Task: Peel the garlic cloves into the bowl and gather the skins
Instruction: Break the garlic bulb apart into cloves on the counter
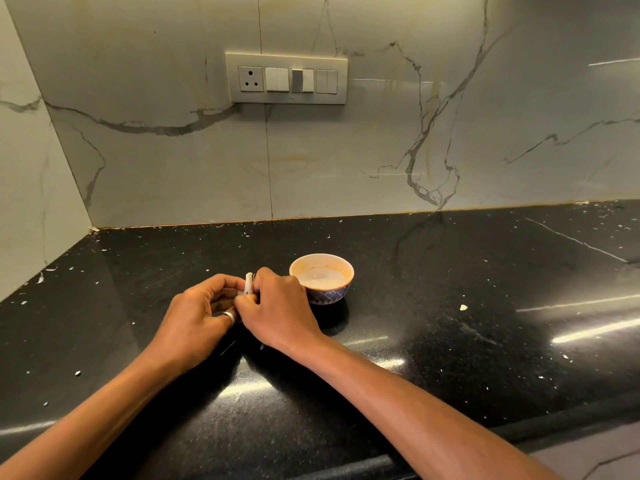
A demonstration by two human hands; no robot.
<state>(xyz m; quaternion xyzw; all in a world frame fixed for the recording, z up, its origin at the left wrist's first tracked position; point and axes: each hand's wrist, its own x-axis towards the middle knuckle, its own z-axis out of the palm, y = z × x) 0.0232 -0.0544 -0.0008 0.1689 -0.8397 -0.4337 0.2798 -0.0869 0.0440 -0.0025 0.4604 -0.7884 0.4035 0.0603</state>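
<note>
Just below the frame's centre, a small white papery garlic clove (pixel 248 289) is pinched between the curled fingers of the left hand (pixel 197 317) (a silver ring is worn) and right hand (pixel 277 306), beside the blue-patterned ceramic bowl (pixel 322 278) on the black speckled countertop (pixel 450 323).

Glossy black speckled stone worktop (pixel 450 341), so shiny it throws back long white streaks of light (pixel 595 332) on the right. The back wall (pixel 173 150) is pale marble-look slabs with grey veins and a vertical seam. A cream switch plate (pixel 286 79) is mounted on it, with a three-pin socket (pixel 250 79) at its left end and rocker switches alongside. Another marbled side wall (pixel 24 185) closes off the left corner.
</note>
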